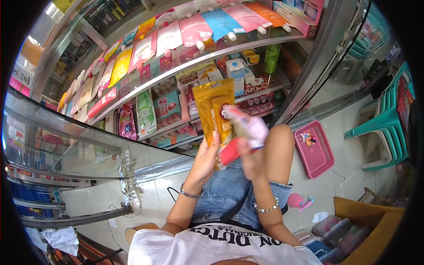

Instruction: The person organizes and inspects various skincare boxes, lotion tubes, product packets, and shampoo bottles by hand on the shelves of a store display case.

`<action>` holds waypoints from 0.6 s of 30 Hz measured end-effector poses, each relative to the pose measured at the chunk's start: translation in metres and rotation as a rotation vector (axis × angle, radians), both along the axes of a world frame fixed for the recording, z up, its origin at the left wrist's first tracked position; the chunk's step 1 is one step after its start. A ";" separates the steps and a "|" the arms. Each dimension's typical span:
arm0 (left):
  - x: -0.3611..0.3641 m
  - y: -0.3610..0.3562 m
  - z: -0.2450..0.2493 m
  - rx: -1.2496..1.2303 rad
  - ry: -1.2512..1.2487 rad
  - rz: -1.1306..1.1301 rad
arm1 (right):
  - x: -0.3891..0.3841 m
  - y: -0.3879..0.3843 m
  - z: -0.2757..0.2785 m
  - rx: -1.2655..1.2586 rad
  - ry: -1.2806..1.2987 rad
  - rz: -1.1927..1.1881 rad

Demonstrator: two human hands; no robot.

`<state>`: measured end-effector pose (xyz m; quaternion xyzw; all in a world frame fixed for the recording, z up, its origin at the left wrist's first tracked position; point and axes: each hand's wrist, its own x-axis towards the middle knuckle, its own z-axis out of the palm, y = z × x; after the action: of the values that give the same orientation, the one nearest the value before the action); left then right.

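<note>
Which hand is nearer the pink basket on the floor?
Right. The right hand, holding a blurred pink item, lies on the side of the pink basket; the left hand, holding gold packets, is farther off.

Head view: we saw the left hand (204,161) gripping gold sachets (215,106) upright, thumb across the front. The right hand (252,162) was just beside it, closed round a pink-and-white item (249,128) with a red part. Motion blur meant we couldn't identify it. It overlapped the gold sachets' lower right edge. Behind both stood a glass shelf unit (320,57) packed with packets and boxes. A pink basket (320,161) lay on the tiled floor to the right, with stacked teal chairs (384,128) beyond it. A power strip (128,179) sat on the left.
</note>
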<state>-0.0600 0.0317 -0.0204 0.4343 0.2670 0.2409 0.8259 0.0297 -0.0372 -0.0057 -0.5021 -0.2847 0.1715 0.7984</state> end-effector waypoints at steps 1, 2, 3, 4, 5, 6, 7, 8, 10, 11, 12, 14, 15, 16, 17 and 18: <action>-0.001 -0.005 -0.003 0.037 -0.034 0.034 | -0.003 0.004 0.004 -0.005 -0.277 0.052; -0.004 -0.008 -0.004 0.076 -0.065 0.070 | -0.002 0.002 0.008 -0.004 -0.277 0.050; -0.008 -0.007 -0.003 0.081 -0.064 0.071 | -0.002 -0.002 0.013 -0.085 -0.448 -0.002; -0.014 -0.003 0.000 0.197 -0.035 -0.060 | 0.000 -0.006 0.017 -0.163 -0.619 -0.054; -0.020 0.000 0.003 0.310 -0.005 -0.191 | 0.002 -0.009 0.021 -0.244 -0.790 -0.107; -0.024 0.002 0.004 0.420 0.023 -0.323 | 0.006 -0.012 0.025 -0.240 -0.790 -0.107; -0.026 0.002 0.003 0.421 0.021 -0.323 | 0.012 -0.016 0.028 -0.329 -0.853 -0.135; -0.027 0.002 -0.001 0.417 0.035 -0.413 | 0.018 -0.021 0.031 -0.422 -0.917 -0.162; -0.028 0.000 -0.010 0.409 0.062 -0.596 | 0.019 -0.022 0.031 -0.520 -0.981 -0.190; -0.027 -0.002 -0.014 0.409 0.060 -0.601 | 0.014 -0.017 0.029 -0.437 -0.845 -0.209; -0.025 -0.005 -0.018 0.364 0.074 -0.487 | 0.009 -0.011 0.026 -0.352 -0.710 -0.230; -0.016 -0.010 -0.012 0.270 0.106 -0.261 | 0.005 -0.009 0.021 -0.268 -0.572 -0.256; -0.015 -0.012 -0.008 0.270 0.108 -0.263 | 0.002 -0.010 0.018 -0.192 -0.401 -0.120; -0.015 -0.014 -0.003 0.226 0.026 -0.255 | -0.001 -0.011 0.015 -0.114 -0.228 0.017; -0.014 -0.014 0.003 0.183 -0.057 -0.243 | -0.003 -0.011 0.014 -0.034 -0.056 0.156; -0.013 -0.014 0.009 0.141 -0.140 -0.229 | -0.001 -0.012 0.014 -0.032 -0.055 0.163</action>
<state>-0.0728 0.0177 -0.0110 0.5008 0.1400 0.1930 0.8320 0.0285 -0.0497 0.0081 -0.4944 -0.3436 0.2263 0.7657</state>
